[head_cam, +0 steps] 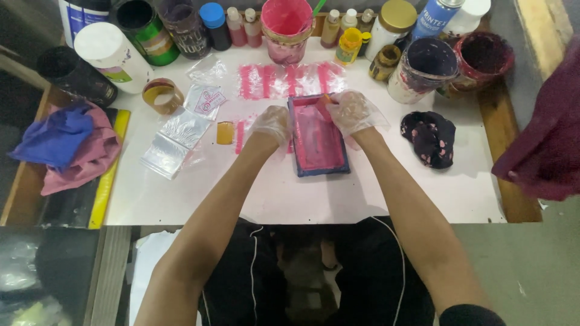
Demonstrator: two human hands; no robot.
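A small blue-framed printing screen (318, 140) smeared with pink ink lies on the white table (302, 199). My left hand (271, 124), in a thin clear plastic glove, presses on the frame's left edge. My right hand (350, 111), also gloved, sits at the frame's top right corner and grips a small tool whose orange tip shows over the ink. Clear plastic pouches with pink printed stripes (293, 80) lie just beyond the frame.
Jars, bottles and ink tubs line the back, among them a pink tub (286, 27) and a dark one (423, 66). Clear pouches (175, 140), a tape roll (162, 95), a stained black rag (431, 139), cloths (66, 145) at left, a maroon sleeve (544, 145) at right.
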